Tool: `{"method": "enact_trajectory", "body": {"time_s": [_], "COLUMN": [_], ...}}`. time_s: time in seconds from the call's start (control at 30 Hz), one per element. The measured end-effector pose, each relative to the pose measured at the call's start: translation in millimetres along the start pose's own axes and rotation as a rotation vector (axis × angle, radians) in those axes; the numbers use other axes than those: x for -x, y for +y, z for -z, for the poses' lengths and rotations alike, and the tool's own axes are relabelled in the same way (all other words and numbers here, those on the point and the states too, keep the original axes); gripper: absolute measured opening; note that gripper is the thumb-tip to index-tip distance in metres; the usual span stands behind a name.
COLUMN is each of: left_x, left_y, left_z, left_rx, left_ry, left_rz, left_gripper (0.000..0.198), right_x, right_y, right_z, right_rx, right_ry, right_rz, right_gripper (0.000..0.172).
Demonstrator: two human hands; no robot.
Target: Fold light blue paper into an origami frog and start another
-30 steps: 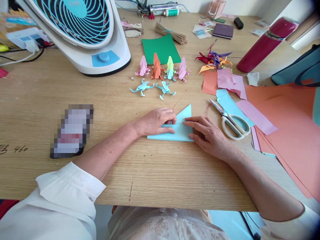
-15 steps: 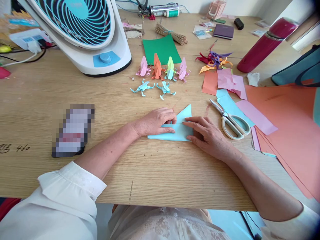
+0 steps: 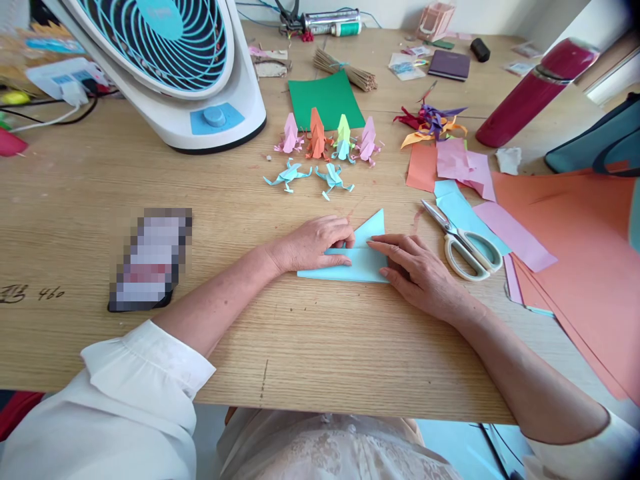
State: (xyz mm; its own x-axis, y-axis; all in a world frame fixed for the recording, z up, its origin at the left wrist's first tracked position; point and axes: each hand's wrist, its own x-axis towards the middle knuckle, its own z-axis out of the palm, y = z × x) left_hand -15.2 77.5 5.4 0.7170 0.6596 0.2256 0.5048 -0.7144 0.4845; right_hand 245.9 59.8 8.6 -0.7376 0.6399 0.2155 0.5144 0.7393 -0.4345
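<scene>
A folded sheet of light blue paper (image 3: 367,267) lies on the table before me, with a straight flap along the front and a pointed corner rising at the back right. My left hand (image 3: 327,241) holds its left part, thumb flat on the front flap and fingers curled behind the flap's edge. At the right end, my right hand (image 3: 417,270) grips the paper, forefinger extended onto the fold and thumb at the lower right corner. Its other fingers are bent and partly hidden. Paper under both hands is covered.
Scissors (image 3: 465,243) lie right of my right hand, beside paper scraps (image 3: 515,233) and large orange sheets (image 3: 575,267). Several folded paper figures (image 3: 317,137) stand behind the paper. A phone (image 3: 150,260) is at left, a fan (image 3: 215,123) behind it, a red flask (image 3: 530,100) back right.
The whole view has shifted slightly. My right thumb has slid a little to the right along the paper's lower edge; my left hand stays in place on the paper.
</scene>
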Motion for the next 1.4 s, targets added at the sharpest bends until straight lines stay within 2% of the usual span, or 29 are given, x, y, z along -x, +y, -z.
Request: {"method": "enact_trajectory", "body": {"time_s": [0.87, 1.0, 1.13, 1.23, 1.33, 1.4], "left_x": [0, 1, 1, 1, 2, 2], "left_y": [1, 1, 1, 0, -1, -1], "left_z": [-1.1, -0.4, -0.1, -0.2, -0.7, -1.4], "left_rx": [-0.009, -0.020, -0.024, -0.016, -0.007, -0.007], "left_ry": [0.003, -0.007, -0.011, -0.011, 0.001, 0.009], "left_rz": [0.002, -0.006, -0.026, -0.031, -0.039, -0.045], "left_gripper": [0.020, 0.021, 0.023, 0.024, 0.026, 0.027], "right_x": [2, 3, 4, 5, 5, 5], "right_y": [2, -2, -10, -14, -14, -13], "right_z": [-3, -2, -2, -2, -2, -2], "right_rx": [0.050, 0.074, 0.197, 0.267, 0.213, 0.173], "right_ry": [-0.009, -0.017, -0.006, -0.009, -0.102, -0.161], "right_rz": [0.029, 0.040, 0.036, 0.137, 0.284, 0.324], "right_gripper": [0.053, 0.047, 0.039, 0.041, 0.047, 0.049]}}
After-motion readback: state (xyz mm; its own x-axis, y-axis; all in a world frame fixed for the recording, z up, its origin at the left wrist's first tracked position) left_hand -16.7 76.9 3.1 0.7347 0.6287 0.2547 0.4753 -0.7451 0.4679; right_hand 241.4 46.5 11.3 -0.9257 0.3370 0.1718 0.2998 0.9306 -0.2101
